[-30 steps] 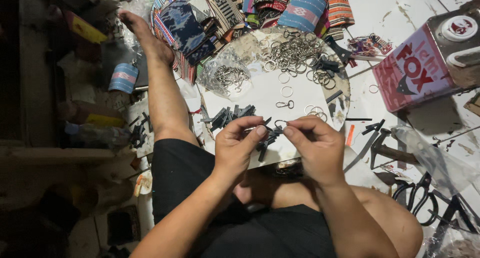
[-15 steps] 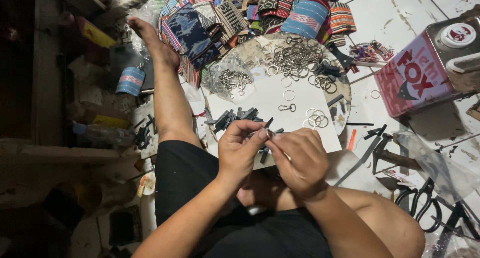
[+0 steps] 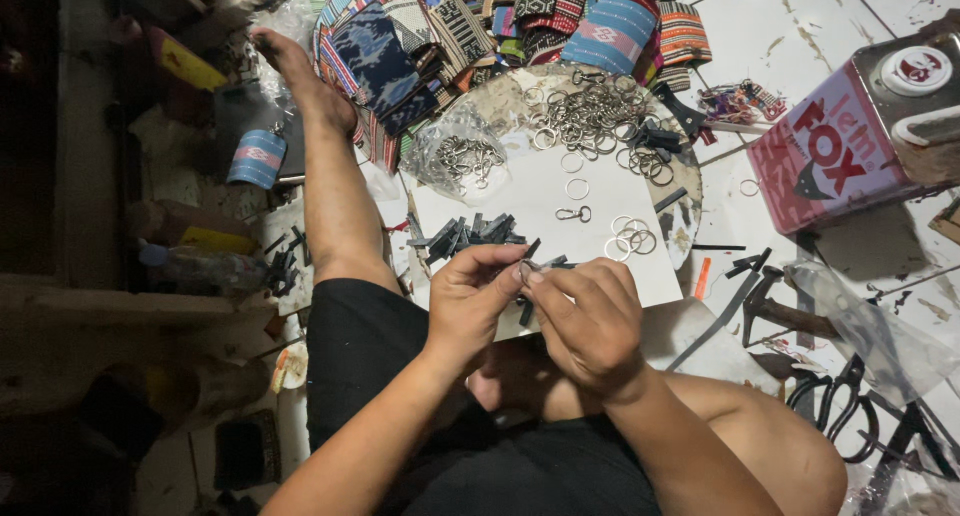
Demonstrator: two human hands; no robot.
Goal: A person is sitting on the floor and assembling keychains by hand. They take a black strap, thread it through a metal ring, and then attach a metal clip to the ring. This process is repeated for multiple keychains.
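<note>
My left hand (image 3: 472, 301) and my right hand (image 3: 588, 316) meet fingertip to fingertip over the near edge of a white sheet (image 3: 535, 191). Between them they pinch a small metal key ring (image 3: 524, 270) together with a short black strap piece. A heap of black strap pieces (image 3: 468, 234) lies just beyond my left hand. Loose key rings (image 3: 628, 238) rest on the sheet to the right, and a big pile of rings (image 3: 592, 111) sits farther back.
A clear bag of metal clasps (image 3: 462, 158) lies at the sheet's far left. Woven patterned pouches (image 3: 470, 21) are stacked at the back. A red tin (image 3: 835, 161) stands at right, with scissors (image 3: 835, 416) and pliers (image 3: 780, 311) on the floor. My bare leg (image 3: 335, 191) stretches along the left.
Both hands have drawn slightly closer to me and to the left, and the right hand's fingers have closed tighter onto the ring and strap. The view has shifted a little.
</note>
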